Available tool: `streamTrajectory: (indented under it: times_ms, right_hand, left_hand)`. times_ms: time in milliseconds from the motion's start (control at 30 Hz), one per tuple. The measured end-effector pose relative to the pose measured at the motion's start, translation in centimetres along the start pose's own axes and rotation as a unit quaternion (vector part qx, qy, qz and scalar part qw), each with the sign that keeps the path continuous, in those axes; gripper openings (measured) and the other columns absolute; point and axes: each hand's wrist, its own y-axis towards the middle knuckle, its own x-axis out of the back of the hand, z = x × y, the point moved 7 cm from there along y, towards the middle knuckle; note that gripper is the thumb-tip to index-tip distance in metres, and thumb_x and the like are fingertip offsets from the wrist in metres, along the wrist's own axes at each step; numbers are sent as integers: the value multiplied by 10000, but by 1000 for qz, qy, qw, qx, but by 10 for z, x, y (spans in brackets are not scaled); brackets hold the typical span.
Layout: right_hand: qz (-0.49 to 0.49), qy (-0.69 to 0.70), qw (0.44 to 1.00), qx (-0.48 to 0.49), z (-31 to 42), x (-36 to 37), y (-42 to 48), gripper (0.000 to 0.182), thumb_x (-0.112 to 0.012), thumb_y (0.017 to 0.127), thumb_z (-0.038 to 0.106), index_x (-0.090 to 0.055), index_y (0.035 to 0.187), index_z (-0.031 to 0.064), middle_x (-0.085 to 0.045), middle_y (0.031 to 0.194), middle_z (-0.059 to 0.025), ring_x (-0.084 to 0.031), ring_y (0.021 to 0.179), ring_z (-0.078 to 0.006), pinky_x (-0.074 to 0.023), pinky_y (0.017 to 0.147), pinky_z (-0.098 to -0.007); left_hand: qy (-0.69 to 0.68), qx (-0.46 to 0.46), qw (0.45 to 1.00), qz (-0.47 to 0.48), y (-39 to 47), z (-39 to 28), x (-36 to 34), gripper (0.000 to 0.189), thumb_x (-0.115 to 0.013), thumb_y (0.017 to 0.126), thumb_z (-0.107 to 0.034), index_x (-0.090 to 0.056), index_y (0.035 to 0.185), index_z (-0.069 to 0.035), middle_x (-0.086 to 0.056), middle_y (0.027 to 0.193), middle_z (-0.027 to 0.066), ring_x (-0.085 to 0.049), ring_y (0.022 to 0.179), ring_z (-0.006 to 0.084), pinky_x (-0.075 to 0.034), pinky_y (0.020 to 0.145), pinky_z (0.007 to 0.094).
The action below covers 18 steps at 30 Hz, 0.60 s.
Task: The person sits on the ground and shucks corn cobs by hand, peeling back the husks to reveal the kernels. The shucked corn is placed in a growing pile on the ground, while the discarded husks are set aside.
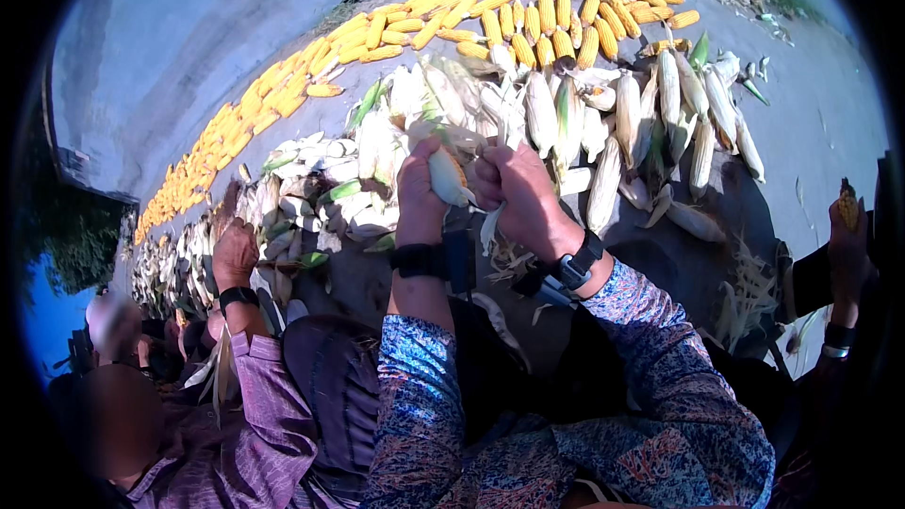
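My left hand holds an ear of corn with part of its pale husk still on; yellow kernels show along its right side. Close by on the right, my right hand is closed on strips of pale husk, some hanging below the fist. Both wrists wear dark bands. Just beyond the hands lies a heap of unhusked corn ears, mostly dry and whitish with a few green leaves. Behind that heap, husked yellow corn cobs form a long curved row on the pavement.
At the left a person in a purple shirt sits close, one hand by the heap. Another person's hand holds a cob at the far right. More people sit at the far left. Loose husks lie on the ground.
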Motion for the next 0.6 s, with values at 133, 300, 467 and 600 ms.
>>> streamTrajectory:
  times_ms: [133,300,467,600]
  right_hand:
    - [30,31,996,-72,4,2,-15,130,-429,915,88,-443,793,130,-352,627,42,-288,483,-62,-245,442,-225]
    - [27,-38,998,-45,40,11,-33,183,-393,923,99,-426,744,95,-370,617,39,-294,471,-55,-251,417,-221]
    - [-19,110,994,15,65,60,0,108,-422,922,90,-438,815,86,-369,637,35,-301,484,-67,-274,442,-231]
    - [-23,9,1000,14,55,33,-16,101,-474,943,119,-516,980,36,-425,657,34,-355,491,-56,-316,455,-212]
  left_hand:
    - [30,-48,998,-28,31,9,22,241,-617,840,-177,-573,1009,-12,-637,888,116,-639,726,246,-557,692,368]
    - [31,-67,992,-101,5,-27,59,256,-669,802,-244,-573,918,-37,-606,764,87,-608,647,218,-527,567,335]
    - [30,-10,999,8,-17,-15,10,341,-577,879,-382,-560,991,-60,-592,782,81,-592,684,212,-512,586,351]
    - [15,-4,995,97,-40,-7,-29,400,-460,937,-425,-527,1103,-68,-574,877,88,-554,705,191,-489,596,329]
